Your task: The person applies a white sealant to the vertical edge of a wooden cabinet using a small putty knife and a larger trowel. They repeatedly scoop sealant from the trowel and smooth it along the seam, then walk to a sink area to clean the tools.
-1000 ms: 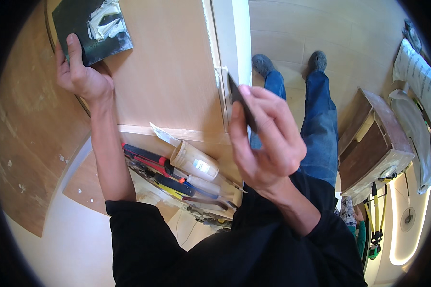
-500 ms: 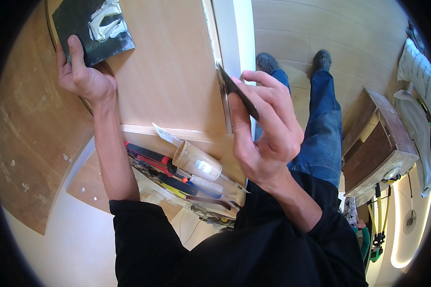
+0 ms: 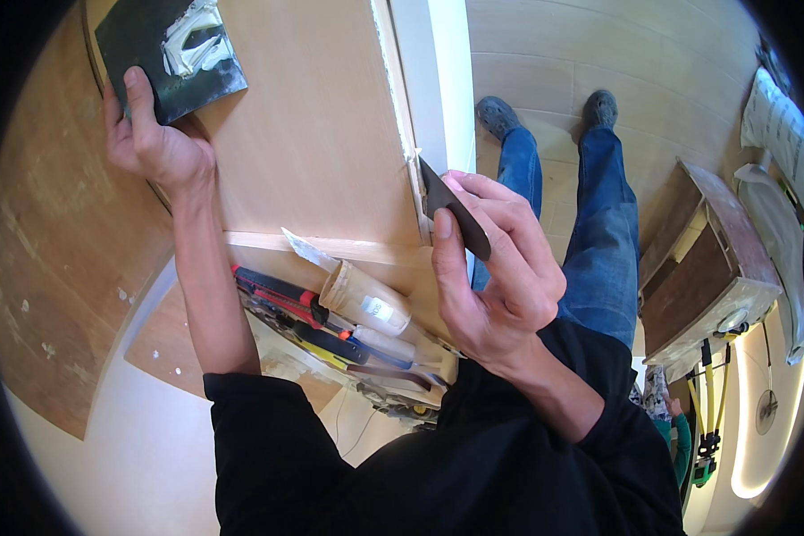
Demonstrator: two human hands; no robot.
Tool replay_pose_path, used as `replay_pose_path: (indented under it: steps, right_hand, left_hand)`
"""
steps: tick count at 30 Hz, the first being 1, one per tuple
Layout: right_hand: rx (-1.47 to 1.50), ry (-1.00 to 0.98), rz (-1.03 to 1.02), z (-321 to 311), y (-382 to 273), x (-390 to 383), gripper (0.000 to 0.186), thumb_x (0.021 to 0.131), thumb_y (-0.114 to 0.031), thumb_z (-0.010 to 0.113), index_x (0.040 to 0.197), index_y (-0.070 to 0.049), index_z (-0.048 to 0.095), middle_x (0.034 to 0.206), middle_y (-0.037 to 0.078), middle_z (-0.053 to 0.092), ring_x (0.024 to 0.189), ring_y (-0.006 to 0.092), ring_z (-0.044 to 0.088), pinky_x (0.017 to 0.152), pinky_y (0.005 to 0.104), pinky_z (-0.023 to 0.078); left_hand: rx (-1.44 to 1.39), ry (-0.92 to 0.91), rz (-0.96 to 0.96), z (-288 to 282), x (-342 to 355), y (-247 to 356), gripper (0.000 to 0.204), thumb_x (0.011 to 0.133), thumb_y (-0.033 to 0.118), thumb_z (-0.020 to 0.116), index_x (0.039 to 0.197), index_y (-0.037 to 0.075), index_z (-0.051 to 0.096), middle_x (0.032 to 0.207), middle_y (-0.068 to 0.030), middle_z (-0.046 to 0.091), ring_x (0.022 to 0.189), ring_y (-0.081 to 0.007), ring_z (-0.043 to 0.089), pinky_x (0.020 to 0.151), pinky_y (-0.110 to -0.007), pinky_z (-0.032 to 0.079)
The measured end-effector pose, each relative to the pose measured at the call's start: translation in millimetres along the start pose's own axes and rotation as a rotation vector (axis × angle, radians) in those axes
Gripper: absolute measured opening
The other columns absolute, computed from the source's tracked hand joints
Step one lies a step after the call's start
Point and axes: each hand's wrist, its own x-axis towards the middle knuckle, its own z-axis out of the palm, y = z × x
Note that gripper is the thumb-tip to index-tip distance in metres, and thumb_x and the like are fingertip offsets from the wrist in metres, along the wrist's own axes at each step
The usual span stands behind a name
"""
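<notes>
My left hand [image 3: 159, 143] grips a dark square board [image 3: 143, 54] at its lower edge, thumb on top. A smear of white putty [image 3: 195, 45] lies on that board. Between the thumb and fingers of my right hand [image 3: 500, 268] is a thin dark scraper blade [image 3: 456, 214]. Its far corner meets the edge of a light wood panel [image 3: 304, 125], where a rough white line of filler [image 3: 391, 80] runs along the side. A pale strip [image 3: 415, 62] stands right beside that edge.
Below the panel a holder carries a plastic tub [image 3: 366, 299], a putty knife [image 3: 308, 248], a red and black cutter [image 3: 281, 290] and other tools. A worn wooden box [image 3: 701, 268] stands at the right. Near a yellow-legged tripod [image 3: 710, 393] another person's sleeve [image 3: 681, 447] shows.
My right hand has drawn the scraper blade down along the panel's edge, toward me. My left hand and the board have hardly moved.
</notes>
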Motion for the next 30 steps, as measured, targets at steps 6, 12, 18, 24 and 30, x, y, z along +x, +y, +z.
replay_pose_path:
  steps: [6,12,18,24,30]
  right_hand:
    - [-0.097,-0.002,-0.136,8,6,2,0.049,0.060,0.011,0.076,0.109,0.008,0.072,0.086,0.015,0.065,0.089,0.0331,0.070,0.073,0.0376,0.057]
    - [-0.212,-0.053,-0.174,16,-5,1,0.041,0.066,0.015,0.074,0.106,0.009,0.072,0.086,0.015,0.067,0.088,0.0331,0.071,0.075,0.0365,0.057]
    - [-0.315,-0.066,-0.242,22,-7,-3,0.050,0.056,0.014,0.074,0.105,0.009,0.073,0.084,0.014,0.065,0.088,0.0344,0.071,0.074,0.0375,0.058]
    - [-0.231,-0.112,-0.203,4,-13,-9,0.050,0.057,0.016,0.074,0.106,0.009,0.073,0.083,0.015,0.064,0.090,0.0346,0.070,0.070,0.0375,0.059]
    - [-0.077,-0.002,-0.072,-2,0,-2,0.039,0.068,0.013,0.076,0.106,0.006,0.073,0.083,0.014,0.065,0.090,0.0334,0.070,0.074,0.0370,0.057]
  left_hand:
    - [-0.007,0.001,0.003,0,0,-1,0.029,0.094,0.009,0.069,0.114,-0.010,0.062,0.107,-0.0156,0.070,0.094,-0.0206,0.068,0.086,-0.032,0.055]
    - [0.016,0.011,0.003,0,0,-2,0.029,0.094,0.009,0.068,0.115,-0.010,0.062,0.110,-0.0174,0.070,0.096,-0.0238,0.069,0.090,-0.034,0.056]
    - [0.022,0.007,0.025,0,1,-2,0.029,0.094,0.010,0.068,0.114,-0.010,0.062,0.109,-0.0174,0.070,0.095,-0.0237,0.069,0.089,-0.034,0.056]
    - [0.005,0.011,0.021,1,0,-1,0.029,0.094,0.010,0.070,0.114,-0.010,0.063,0.106,-0.0151,0.070,0.093,-0.0204,0.068,0.086,-0.032,0.055]
    - [0.028,0.004,0.016,0,1,-1,0.030,0.094,0.012,0.069,0.114,-0.010,0.062,0.105,-0.0153,0.070,0.092,-0.0212,0.068,0.086,-0.033,0.055]
